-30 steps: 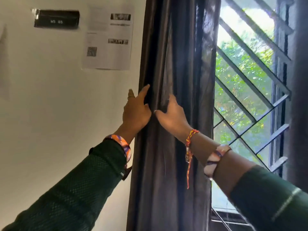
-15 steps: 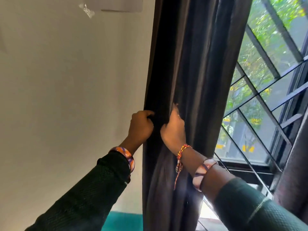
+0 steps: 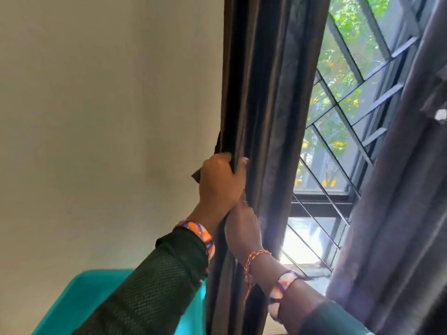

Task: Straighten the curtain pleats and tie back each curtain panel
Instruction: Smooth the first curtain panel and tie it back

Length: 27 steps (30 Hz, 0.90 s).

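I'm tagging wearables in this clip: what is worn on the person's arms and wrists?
Both arms wear dark green mesh-textured sleeves; the right sleeve shows a pale stripe. The left wrist carries an orange, purple and white patterned band. The right wrist has a red-and-yellow braided thread with a hanging tail, plus a pink, white and purple patterned band farther up the forearm.

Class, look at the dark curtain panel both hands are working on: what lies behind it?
Beside the curtain panel, the barred window with green foliage beyond shows. The left hand grips the folds, the right hand just below. Whatever lies directly behind the fabric is covered.

Dark green mesh sleeves, orange-purple bangles on both wrists, red-yellow thread on right
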{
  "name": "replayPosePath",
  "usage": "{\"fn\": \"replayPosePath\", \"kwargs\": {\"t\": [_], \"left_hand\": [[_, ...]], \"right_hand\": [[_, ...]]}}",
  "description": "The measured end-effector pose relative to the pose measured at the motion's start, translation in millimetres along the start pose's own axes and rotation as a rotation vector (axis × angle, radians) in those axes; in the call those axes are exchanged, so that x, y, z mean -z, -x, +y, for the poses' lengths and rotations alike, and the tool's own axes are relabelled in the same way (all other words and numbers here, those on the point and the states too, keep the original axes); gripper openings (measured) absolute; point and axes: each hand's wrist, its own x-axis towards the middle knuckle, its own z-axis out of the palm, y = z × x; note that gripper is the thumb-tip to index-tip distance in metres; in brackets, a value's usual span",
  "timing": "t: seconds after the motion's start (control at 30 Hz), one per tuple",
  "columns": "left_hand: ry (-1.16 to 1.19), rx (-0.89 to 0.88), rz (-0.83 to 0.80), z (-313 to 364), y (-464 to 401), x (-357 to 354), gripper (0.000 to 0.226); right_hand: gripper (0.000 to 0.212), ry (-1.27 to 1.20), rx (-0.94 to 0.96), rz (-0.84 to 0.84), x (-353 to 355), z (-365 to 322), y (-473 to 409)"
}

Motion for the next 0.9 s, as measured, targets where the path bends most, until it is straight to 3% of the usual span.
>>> {"fn": "replayPosePath", "kwargs": {"t": [0.17, 0.33, 0.4, 0.5, 0.7, 0.8, 0.87, 0.9], "left_hand": [[-0.034, -0.050, 0.052, 11, 19, 17, 0.030], [-0.146, -0.034, 0.060, 5, 20, 41, 0.027], [-0.157, -0.045, 0.101, -3, 18, 53, 0.027], [-0.175, -0.082, 0.117, -14, 15, 71, 0.026], [-0.195, -0.086, 0.094, -25, 8, 79, 0.030], [-0.189, -0.118, 0.097, -32, 2, 70, 0.028], [-0.166, -0.115, 0.093, -31, 3, 64, 0.029], [-0.151, -0.109, 0.092, -30, 3, 61, 0.030]], "right_hand": [[0.092, 0.128, 0.070, -0.124, 19, 9, 52], [0.080, -0.074, 0.056, -0.322, 41, 19, 92], [0.075, -0.075, 0.113, -0.243, 57, 24, 90], [0.072, -0.073, 0.118, 0.015, 79, 25, 60], [0.100, -0.292, -0.124, 0.233, 94, 3, -13], [0.073, -0.364, -0.321, 0.256, 89, -5, -25], [0.041, -0.252, -0.324, 0.268, 86, -10, -17], [0.035, -0.194, -0.288, 0.279, 80, -11, -10]]}}
